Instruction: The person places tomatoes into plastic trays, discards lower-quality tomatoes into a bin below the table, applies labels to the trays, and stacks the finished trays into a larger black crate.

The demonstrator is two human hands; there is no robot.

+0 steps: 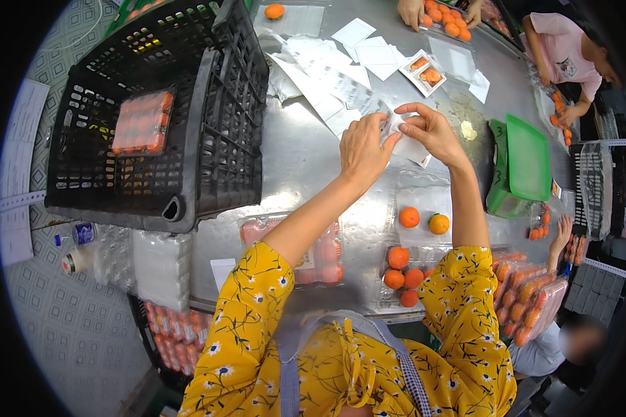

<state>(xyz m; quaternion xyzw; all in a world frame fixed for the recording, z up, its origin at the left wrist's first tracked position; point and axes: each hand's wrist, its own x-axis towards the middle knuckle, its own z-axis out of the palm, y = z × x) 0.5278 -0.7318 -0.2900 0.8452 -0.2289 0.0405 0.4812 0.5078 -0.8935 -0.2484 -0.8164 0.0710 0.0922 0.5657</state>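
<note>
Over the middle of the metal table, my left hand (368, 147) and my right hand (435, 133) meet, fingertips pinched on a white paper label (393, 125). Its lower part is hard to make out behind my fingers. Below my hands lies an open clear plastic clamshell (428, 191), with two orange fruits (409, 217) on one half and several more in the half nearer me. Left of it, partly behind my left arm, is a filled clamshell (320, 254) of orange fruit. Beyond my hands, white label sheets (327, 73) are spread in a loose heap.
A large black crate (219, 125) stands at left with one fruit pack (143, 121) inside. A green basket (525, 163) is at right, near stacked fruit packs (528, 299). Empty clamshells (161, 267) sit at the left edge. Other people work at the far and right sides.
</note>
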